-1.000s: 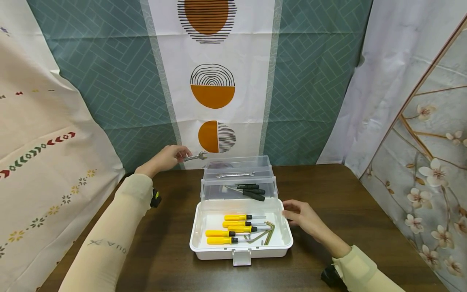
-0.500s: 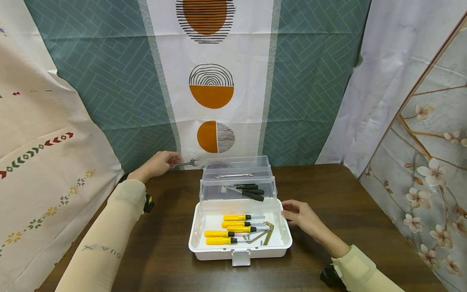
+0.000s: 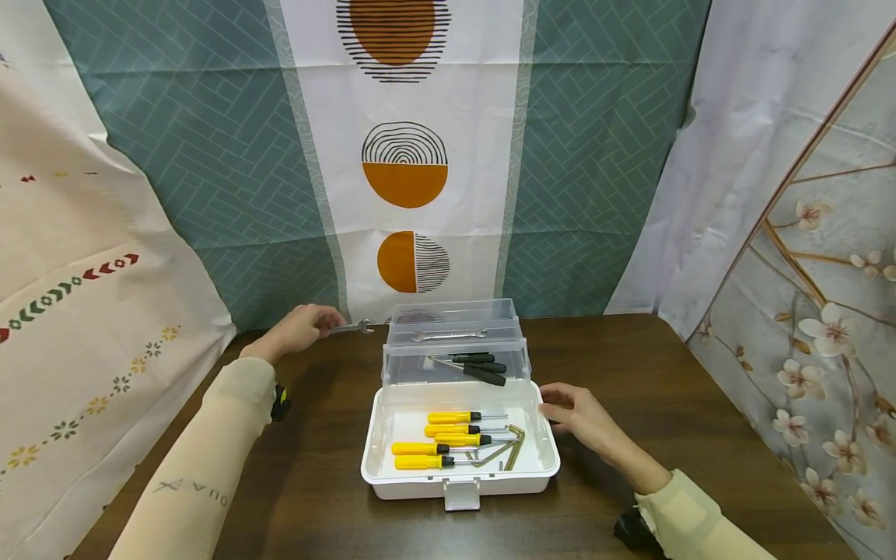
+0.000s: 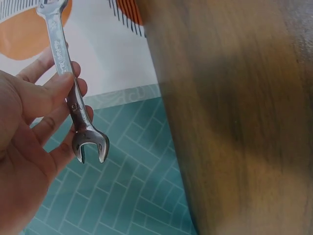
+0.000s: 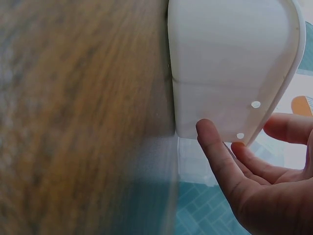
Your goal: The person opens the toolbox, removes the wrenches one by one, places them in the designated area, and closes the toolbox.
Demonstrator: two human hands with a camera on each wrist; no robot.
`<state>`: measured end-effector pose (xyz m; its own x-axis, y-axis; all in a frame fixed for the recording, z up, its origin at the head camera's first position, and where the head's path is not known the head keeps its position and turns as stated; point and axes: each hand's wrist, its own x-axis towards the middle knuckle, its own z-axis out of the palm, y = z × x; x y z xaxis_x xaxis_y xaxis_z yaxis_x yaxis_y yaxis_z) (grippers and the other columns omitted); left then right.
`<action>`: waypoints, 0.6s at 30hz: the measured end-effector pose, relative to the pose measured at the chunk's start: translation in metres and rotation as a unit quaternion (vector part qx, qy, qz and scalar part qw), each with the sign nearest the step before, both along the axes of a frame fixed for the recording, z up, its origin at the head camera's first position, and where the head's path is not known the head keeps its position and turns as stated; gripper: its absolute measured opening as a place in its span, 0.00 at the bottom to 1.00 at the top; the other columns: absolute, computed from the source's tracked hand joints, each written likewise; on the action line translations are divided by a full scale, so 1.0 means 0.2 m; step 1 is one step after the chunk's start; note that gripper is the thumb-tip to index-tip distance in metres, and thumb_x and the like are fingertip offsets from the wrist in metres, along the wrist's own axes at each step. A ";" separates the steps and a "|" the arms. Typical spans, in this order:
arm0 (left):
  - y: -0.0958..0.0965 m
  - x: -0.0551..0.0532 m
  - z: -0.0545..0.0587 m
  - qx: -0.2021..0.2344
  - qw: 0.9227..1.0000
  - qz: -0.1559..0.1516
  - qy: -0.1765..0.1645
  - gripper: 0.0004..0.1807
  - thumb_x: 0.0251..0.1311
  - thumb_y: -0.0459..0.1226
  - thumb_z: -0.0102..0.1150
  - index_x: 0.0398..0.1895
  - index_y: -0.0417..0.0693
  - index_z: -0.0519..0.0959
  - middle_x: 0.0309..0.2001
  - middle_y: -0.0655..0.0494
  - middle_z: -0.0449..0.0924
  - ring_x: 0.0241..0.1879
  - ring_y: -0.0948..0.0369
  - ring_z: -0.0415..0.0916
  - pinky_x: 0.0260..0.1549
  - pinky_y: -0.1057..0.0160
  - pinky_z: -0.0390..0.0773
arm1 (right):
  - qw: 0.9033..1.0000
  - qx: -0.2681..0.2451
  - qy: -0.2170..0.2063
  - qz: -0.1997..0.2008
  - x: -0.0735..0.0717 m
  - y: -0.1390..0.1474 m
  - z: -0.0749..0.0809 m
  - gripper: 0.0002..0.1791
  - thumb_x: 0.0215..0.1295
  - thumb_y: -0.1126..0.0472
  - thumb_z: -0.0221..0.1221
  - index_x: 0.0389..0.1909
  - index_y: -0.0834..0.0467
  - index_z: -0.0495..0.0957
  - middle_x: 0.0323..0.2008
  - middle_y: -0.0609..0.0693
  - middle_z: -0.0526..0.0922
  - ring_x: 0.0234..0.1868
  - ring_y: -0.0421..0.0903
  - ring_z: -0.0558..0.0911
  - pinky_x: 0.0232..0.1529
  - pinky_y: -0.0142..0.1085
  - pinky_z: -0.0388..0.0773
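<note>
At the table's back left, my left hand [image 3: 297, 329] pinches a silver wrench [image 3: 353, 327]. In the left wrist view the thumb presses the wrench's shank [image 4: 61, 54] against the fingers, an open jaw end pointing down. A white toolbox [image 3: 372, 459] stands open at the middle, its clear tiered trays [image 3: 406, 365] raised behind. My right hand [image 3: 577, 416] grips the toolbox's right rim near the back corner; in the right wrist view one fingertip [image 5: 205, 128] touches the outer wall. Inside lie several yellow-handled screwdrivers [image 3: 420, 449] and brass hex keys [image 3: 516, 447].
Another wrench [image 3: 449, 336] lies in an upper tray. Black-handled screwdrivers [image 3: 484, 375] lie in the tray below. The dark wooden table [image 3: 630, 350] ends at patterned cloths [image 3: 588, 194] at the back and sides. A white latch [image 3: 462, 495] hangs at the toolbox's front.
My left hand has moved left and down with the wrench, away from the upper trays. The right hand and the toolbox have stayed in place.
</note>
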<state>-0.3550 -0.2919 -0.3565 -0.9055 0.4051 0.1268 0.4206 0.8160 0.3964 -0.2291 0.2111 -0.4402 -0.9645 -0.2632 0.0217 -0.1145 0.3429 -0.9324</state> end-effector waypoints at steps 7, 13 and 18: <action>-0.03 -0.01 -0.04 -0.004 1.000 -0.008 0.000 0.26 0.53 0.14 0.42 0.46 0.38 0.85 0.39 0.44 0.82 0.37 0.54 0.78 0.41 0.51 0.79 | 1.000 0.001 0.001 -0.003 0.00 0.00 0.00 0.22 0.72 0.64 0.63 0.61 0.72 0.75 0.54 0.65 0.82 0.53 0.57 0.83 0.46 0.50 0.87; -0.05 -0.02 -0.07 -0.001 1.000 -0.011 -0.007 0.27 0.51 0.14 0.41 0.46 0.38 0.85 0.37 0.48 0.81 0.36 0.55 0.78 0.40 0.53 0.79 | 1.000 -0.004 -0.003 0.002 0.00 0.01 0.00 0.23 0.73 0.63 0.62 0.62 0.72 0.74 0.55 0.66 0.81 0.53 0.56 0.84 0.47 0.50 0.87; -0.06 -0.01 -0.10 -0.001 1.000 -0.012 -0.015 0.27 0.51 0.14 0.42 0.45 0.39 0.85 0.37 0.45 0.82 0.36 0.55 0.78 0.39 0.54 0.79 | 1.000 -0.010 -0.001 0.006 0.00 0.00 0.00 0.23 0.73 0.63 0.62 0.62 0.73 0.74 0.54 0.66 0.82 0.53 0.56 0.84 0.46 0.50 0.87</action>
<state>-0.3574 -0.3037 -0.3767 -0.8991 0.4265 0.0986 0.4275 0.8070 0.4075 -0.2286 0.2118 -0.4401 -0.9616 -0.2735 0.0246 -0.1160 0.3236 -0.9390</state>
